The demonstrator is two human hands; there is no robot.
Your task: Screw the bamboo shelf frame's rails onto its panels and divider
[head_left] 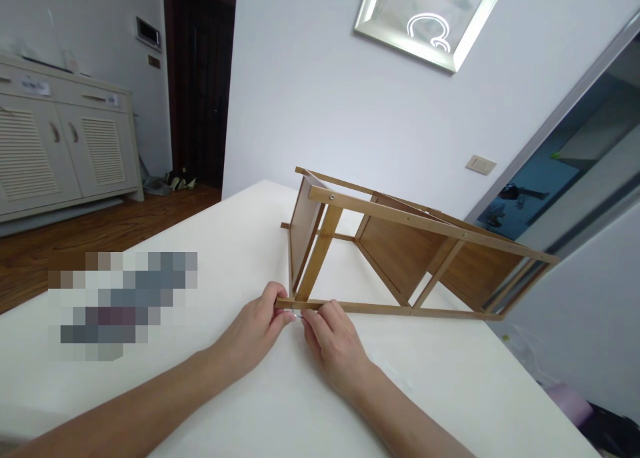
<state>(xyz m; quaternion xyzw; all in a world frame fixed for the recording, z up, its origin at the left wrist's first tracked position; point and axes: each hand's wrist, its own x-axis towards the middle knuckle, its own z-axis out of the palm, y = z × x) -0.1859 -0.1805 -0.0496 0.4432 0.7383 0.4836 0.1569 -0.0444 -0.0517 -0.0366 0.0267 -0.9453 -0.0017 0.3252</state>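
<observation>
A wooden shelf rack [315, 261] lies on its side on the white table [225, 405]. My left hand [260, 321] is closed around the near-left end of its lower rail, thumb in front beside a screw spot. Between the fingertips of my right hand [333, 338] is a thin, shiny, bent metal tool, seemingly a hex key [298, 315]. Its short end meets the rail's front face, just right of my left thumb. My right fingers partly hide the tool and rest close against the rail.
A blurred-out patch [125, 301] covers something on the table's left side. Clear plastic [395, 371] lies right of my right forearm. Behind the table are a wall with a framed picture [455, 61], a white cabinet [65, 138] and a dark door [200, 85].
</observation>
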